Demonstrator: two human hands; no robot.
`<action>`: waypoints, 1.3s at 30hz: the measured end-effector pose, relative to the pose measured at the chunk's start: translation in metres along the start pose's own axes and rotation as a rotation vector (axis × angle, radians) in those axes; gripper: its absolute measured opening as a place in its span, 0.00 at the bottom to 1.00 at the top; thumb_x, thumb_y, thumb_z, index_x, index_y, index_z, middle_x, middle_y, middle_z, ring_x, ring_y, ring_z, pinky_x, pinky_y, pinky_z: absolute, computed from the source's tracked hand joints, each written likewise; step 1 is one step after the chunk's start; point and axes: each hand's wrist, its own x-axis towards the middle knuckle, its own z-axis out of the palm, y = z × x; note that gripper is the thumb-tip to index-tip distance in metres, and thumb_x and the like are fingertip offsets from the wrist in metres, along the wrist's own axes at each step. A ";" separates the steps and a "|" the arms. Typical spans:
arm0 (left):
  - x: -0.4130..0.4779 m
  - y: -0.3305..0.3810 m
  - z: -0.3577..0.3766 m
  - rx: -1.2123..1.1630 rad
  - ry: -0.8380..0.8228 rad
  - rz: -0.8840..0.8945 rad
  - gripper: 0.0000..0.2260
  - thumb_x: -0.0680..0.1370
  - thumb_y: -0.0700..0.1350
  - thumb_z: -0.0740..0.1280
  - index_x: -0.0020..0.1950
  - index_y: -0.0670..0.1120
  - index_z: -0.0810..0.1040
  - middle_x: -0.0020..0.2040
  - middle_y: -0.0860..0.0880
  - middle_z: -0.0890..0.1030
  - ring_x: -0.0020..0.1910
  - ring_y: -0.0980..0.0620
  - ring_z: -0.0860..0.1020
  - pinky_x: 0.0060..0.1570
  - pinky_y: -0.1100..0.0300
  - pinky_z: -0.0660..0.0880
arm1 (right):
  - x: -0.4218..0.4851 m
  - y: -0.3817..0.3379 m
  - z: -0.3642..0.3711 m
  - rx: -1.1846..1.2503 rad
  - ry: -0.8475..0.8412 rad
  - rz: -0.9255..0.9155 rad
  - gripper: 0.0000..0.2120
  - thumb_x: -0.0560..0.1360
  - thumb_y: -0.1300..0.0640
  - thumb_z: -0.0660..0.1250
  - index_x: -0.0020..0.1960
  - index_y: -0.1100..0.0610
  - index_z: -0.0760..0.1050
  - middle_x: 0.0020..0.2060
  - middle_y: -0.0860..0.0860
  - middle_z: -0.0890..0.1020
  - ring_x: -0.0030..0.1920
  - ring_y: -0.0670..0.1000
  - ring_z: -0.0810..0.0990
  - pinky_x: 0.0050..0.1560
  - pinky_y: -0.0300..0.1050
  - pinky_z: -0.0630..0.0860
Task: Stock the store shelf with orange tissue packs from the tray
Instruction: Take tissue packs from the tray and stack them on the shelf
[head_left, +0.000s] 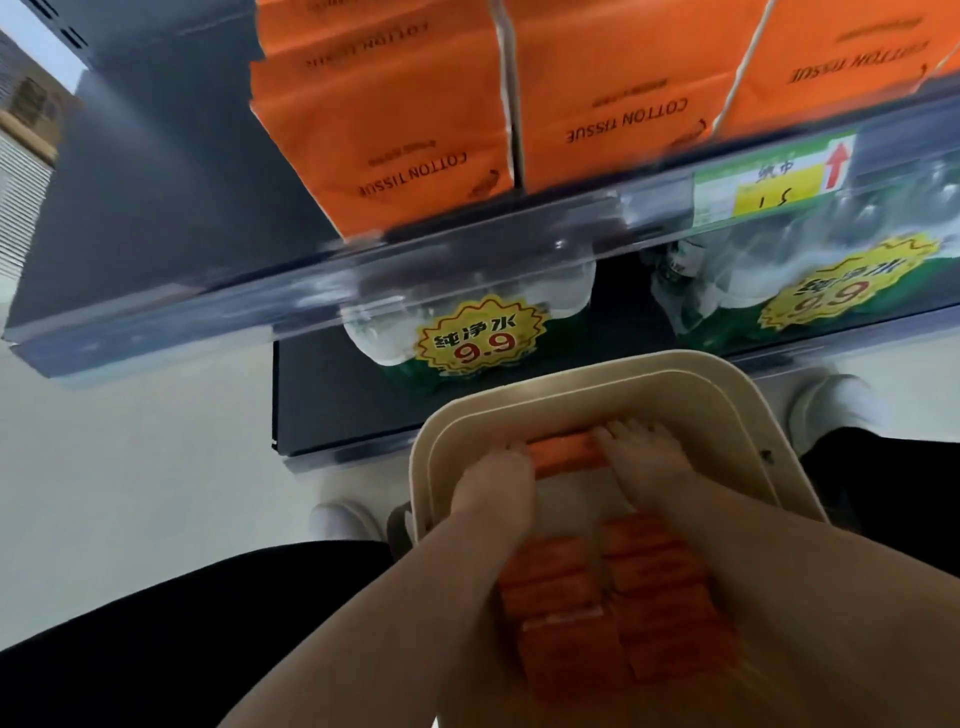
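A beige tray (727, 405) stands on the floor between my knees, below the shelf. Several orange tissue packs (654, 577) lie in rows in its near half. At the tray's far end one orange pack (563, 452) sits between my hands. My left hand (496, 480) grips its left end and my right hand (647, 457) grips its right end, fingers curled over the top edge. Up on the shelf (467, 244), orange packs marked COTTON TISSUE (395, 130) stand in rows behind a clear front rail.
Under the tissue shelf, shrink-wrapped water bottle packs (467, 332) with yellow 9.9 price stickers fill the lower shelf. A green and yellow price label (774, 179) is on the rail. My white shoes (836, 410) and black trousers flank the tray on a pale floor.
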 end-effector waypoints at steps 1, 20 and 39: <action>0.003 0.001 0.000 -0.009 -0.002 -0.003 0.17 0.77 0.41 0.63 0.66 0.45 0.68 0.63 0.43 0.73 0.61 0.43 0.74 0.59 0.49 0.72 | 0.004 -0.002 0.003 -0.014 -0.001 -0.006 0.21 0.79 0.58 0.54 0.72 0.53 0.60 0.67 0.53 0.68 0.68 0.55 0.66 0.64 0.51 0.63; 0.043 0.005 0.039 0.219 0.033 0.048 0.20 0.77 0.38 0.61 0.69 0.41 0.66 0.66 0.42 0.69 0.65 0.42 0.68 0.65 0.50 0.69 | -0.055 0.005 0.009 0.106 0.083 0.085 0.19 0.79 0.56 0.54 0.70 0.50 0.60 0.64 0.54 0.69 0.64 0.57 0.69 0.59 0.50 0.68; 0.067 0.026 0.043 0.423 -0.064 0.154 0.15 0.77 0.45 0.65 0.63 0.45 0.74 0.59 0.45 0.79 0.58 0.45 0.78 0.54 0.53 0.75 | -0.049 0.011 0.001 0.119 0.017 0.079 0.22 0.80 0.56 0.51 0.73 0.46 0.58 0.65 0.54 0.68 0.65 0.57 0.66 0.61 0.51 0.66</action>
